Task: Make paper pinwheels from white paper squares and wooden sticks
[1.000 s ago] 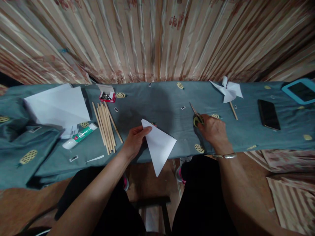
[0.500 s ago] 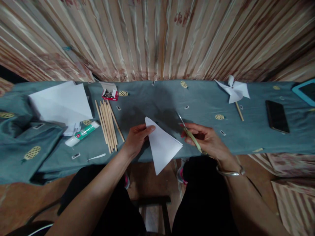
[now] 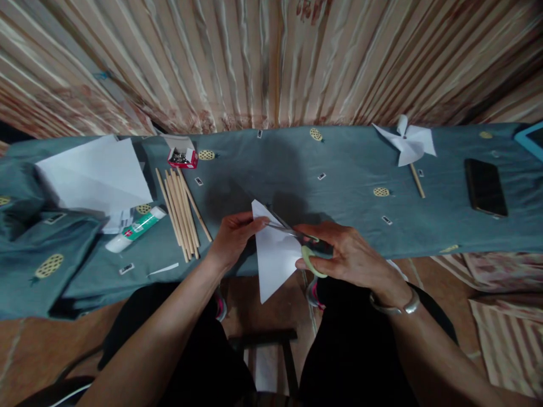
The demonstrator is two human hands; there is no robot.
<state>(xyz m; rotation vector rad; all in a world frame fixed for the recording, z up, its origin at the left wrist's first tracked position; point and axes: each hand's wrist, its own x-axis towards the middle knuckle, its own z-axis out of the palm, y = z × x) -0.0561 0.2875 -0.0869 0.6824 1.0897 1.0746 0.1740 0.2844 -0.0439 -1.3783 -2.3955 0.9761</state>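
1. White folded paper (image 3: pixel 274 263), near edge of the table (image 3: pixel 348 164): fingers of the left hand (image 3: pixel 231 240) clamp it.
2. Right hand (image 3: pixel 348 254): fingers closed around scissors (image 3: pixel 289 230), blades across paper; cutting seems unfinished.
3. 1 pinwheel (image 3: pixel 411 150) looks complete.

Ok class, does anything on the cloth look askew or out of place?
Mildly: the cloth is rumpled at the left, unlike its flatter middle; one stick angles away from the other sticks; and a paper strip lies loose near the front edge, like an offcut.

No lettering or numbers can be read
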